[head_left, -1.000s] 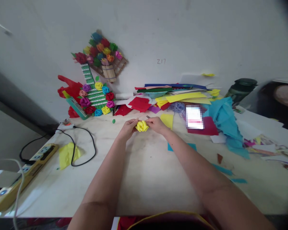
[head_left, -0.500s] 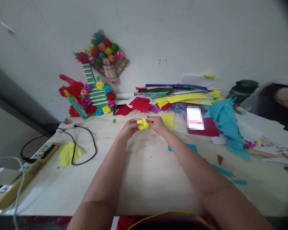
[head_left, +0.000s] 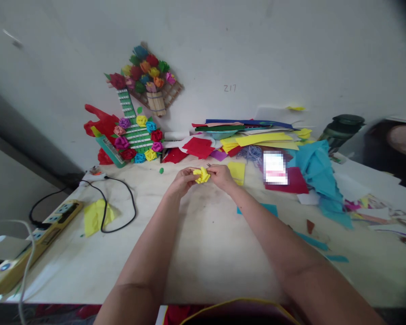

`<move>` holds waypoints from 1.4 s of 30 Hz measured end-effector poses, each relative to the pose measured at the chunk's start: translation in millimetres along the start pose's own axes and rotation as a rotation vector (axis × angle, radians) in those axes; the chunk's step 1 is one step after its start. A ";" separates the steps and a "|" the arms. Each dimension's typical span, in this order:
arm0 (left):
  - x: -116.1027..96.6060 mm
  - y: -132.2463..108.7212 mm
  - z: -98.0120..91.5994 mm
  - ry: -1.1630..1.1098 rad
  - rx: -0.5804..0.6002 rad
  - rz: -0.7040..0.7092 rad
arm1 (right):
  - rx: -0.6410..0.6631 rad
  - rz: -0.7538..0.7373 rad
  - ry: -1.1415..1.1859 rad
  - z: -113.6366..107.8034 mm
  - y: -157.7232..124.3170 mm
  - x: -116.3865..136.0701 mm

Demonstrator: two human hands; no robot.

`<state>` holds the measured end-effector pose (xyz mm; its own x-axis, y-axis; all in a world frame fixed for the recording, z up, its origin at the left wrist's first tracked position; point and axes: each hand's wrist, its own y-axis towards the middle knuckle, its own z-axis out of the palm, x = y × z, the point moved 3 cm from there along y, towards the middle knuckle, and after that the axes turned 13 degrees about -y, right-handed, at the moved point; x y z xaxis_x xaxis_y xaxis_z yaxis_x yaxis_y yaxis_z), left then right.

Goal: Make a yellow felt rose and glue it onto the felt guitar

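Note:
Over the middle of the table, a yellow paper flower (head_left: 202, 175) with folded, curled petals is held between both hands. My left hand (head_left: 183, 180) is closed, pinching the flower from its left side. At the flower's right edge is my right hand (head_left: 221, 175), its fingers closed around a thin tool (head_left: 209, 165) whose small dark tip pokes out at the fingertips; its kind is too small to tell. Behind the right wrist lies a yellow paper sheet (head_left: 237, 173). A blue paper piece (head_left: 269, 209) is partly covered by the right forearm.
Paper sheets (head_left: 264, 140) are piled along the wall, beside a phone (head_left: 275, 168) and crumpled blue paper (head_left: 320, 167). A flower-decorated paper guitar (head_left: 137, 135) and a glue bottle (head_left: 110, 152) stand back left. A black cable (head_left: 134, 207) and power strip (head_left: 59, 221) lie left.
The hands and the yellow flower stay almost in place, with only a very slight shift of the fingers. The whole view has moved a touch.

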<state>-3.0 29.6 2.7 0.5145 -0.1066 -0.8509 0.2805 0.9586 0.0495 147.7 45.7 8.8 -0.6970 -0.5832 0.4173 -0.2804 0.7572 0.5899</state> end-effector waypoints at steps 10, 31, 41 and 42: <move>-0.7 0.0 -0.1 -0.058 0.003 0.011 | -0.024 -0.023 -0.084 -5.8 -1.6 6.7; -5.8 0.5 -6.5 0.021 -0.090 0.144 | 0.214 0.118 -0.209 -18.7 -1.4 -10.4; -3.2 4.2 -12.7 -0.008 -0.219 0.160 | 0.225 0.267 -0.327 -35.1 6.7 -27.1; -2.0 4.5 -12.5 -0.005 -0.225 0.138 | 0.207 0.278 -0.304 -36.4 7.6 -24.7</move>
<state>-12.9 37.5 -1.9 0.5392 0.0286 -0.8417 0.0207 0.9987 0.0472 186.8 55.2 28.1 -0.9178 -0.2601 0.3000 -0.1596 0.9335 0.3210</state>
